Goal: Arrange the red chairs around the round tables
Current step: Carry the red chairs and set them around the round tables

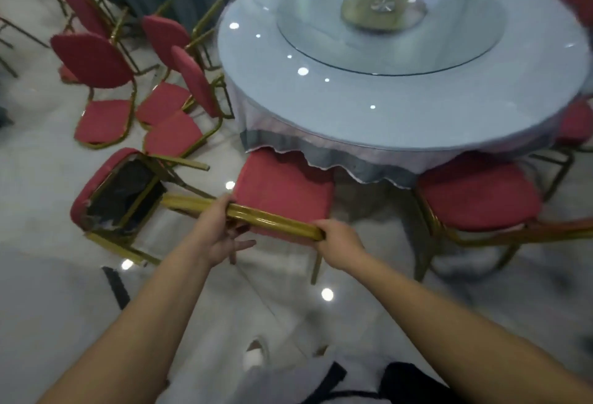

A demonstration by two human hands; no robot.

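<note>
Left hand (221, 227) and right hand (340, 241) both curl round the gold rail (276, 222) of the red chair (282, 191), its seat nosing under the round tabletop (401, 114) edge, apparently to square it beside the neighbouring chair (478, 201).

Floor (38, 178), pale and glossy.
Bears a draped round worktop (321, 108), red chairs (478, 201) standing around it, one tipped red chair (118, 198) at left.
</note>
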